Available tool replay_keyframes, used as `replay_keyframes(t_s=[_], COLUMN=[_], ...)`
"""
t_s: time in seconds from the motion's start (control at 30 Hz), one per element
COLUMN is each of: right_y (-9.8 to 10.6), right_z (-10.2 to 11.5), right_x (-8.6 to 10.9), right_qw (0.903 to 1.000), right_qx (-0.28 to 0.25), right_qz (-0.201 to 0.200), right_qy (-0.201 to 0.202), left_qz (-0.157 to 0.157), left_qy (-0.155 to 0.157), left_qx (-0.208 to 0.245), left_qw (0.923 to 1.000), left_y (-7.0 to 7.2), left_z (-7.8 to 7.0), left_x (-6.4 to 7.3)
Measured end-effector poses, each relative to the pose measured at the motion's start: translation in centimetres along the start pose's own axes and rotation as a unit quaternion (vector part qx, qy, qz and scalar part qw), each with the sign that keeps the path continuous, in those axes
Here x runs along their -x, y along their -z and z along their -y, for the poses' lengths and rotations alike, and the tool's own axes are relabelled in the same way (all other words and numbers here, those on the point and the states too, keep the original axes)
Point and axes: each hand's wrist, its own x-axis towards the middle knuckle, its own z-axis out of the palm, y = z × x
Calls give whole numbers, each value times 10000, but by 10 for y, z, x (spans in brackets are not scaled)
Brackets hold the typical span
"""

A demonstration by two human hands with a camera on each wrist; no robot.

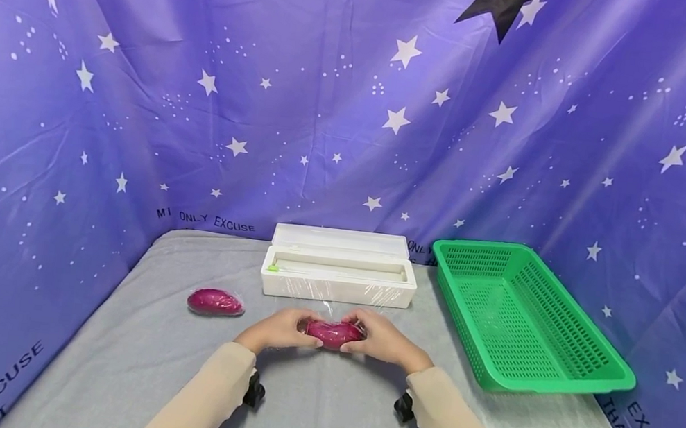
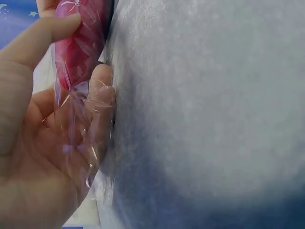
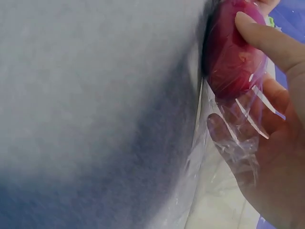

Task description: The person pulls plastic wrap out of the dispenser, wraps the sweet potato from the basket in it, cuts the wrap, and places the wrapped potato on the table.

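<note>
Between my two hands is a smooth purple-red oblong vegetable [image 1: 333, 334] with clear cling film [image 2: 78, 119] around it. My left hand [image 1: 283, 329] grips its left end; in the left wrist view the thumb lies on the vegetable and loose film spreads over the palm and fingers. The right end is gripped by my right hand [image 1: 389, 342], its thumb [image 3: 248, 28] on the side and film trailing past the fingers. Just behind the hands stands a white cling film dispenser [image 1: 335, 290], lid [image 1: 340, 241] raised, with a green cutter slide [image 1: 273, 268] at its left.
A second purple-red vegetable [image 1: 216, 302], wrapped in film, lies on the grey cloth-covered table [image 1: 322, 414] to the left. At the right stands a green perforated basket [image 1: 551, 387]. Purple star-printed curtains [image 1: 314, 134] enclose the table at the back and sides.
</note>
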Motion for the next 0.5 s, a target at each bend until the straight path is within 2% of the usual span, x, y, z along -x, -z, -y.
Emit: replay_keyframes(t_s=[0.13, 0.23, 0.43, 0.5], right_y=[4, 6, 11, 14], right_z=[0, 0, -4, -6], right_x=[-2, -4, -10, -12], right_qw=[9998, 9995, 9976, 9963], right_qx=[-115, -138, -245, -353], right_qz=[164, 291, 627, 754], right_qy=[-39, -47, -176, -223], left_qz=[-53, -54, -181, -349], left_qy=[287, 476, 889, 771], left_qx=[199, 168, -460, -800], left_qw=[9994, 9987, 9948, 9932], left_y=[3, 6, 14, 16], left_z=[-1, -5, -18, -23], left_x=[0, 3, 8, 8])
